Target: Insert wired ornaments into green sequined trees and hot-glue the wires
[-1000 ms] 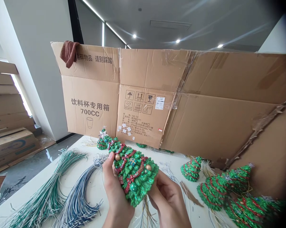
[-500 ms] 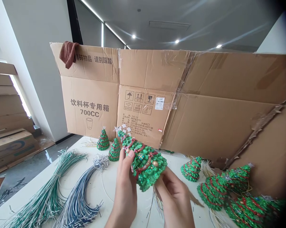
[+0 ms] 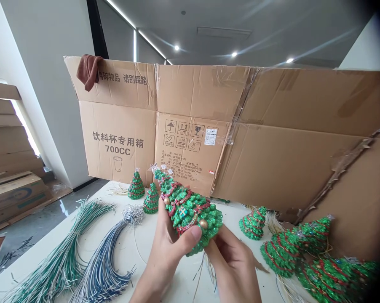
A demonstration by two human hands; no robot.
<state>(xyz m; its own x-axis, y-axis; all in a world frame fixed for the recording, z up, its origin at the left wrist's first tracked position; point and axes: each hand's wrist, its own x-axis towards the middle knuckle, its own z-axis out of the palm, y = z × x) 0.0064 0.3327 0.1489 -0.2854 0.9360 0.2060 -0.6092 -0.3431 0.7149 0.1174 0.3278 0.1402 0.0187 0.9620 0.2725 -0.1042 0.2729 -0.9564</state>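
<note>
A glittery green Christmas tree ornament (image 3: 190,206), with red garlands, gold balls and a star at its tip, lies tilted between my two hands. My left hand (image 3: 167,244) wraps round its lower left side, thumb across the front near a gold ball. At the tree's base is my right hand (image 3: 231,261), fingers curled in under the bottom edge; what its fingertips grip there is partly hidden. Thin wires (image 3: 205,269) hang below the base between the hands.
Left on the white table (image 3: 114,248) lie a green-and-white wire bundle (image 3: 66,248) and a blue-and-white wire bundle (image 3: 108,256). Two small trees (image 3: 136,185) stand behind. Several more trees (image 3: 281,252) lie at right. A tall cardboard sheet (image 3: 190,92) closes off the back.
My left hand has slid down the tree, its thumb moving from the upper part to near the base. The tree has turned slightly; my right hand stays at its base.
</note>
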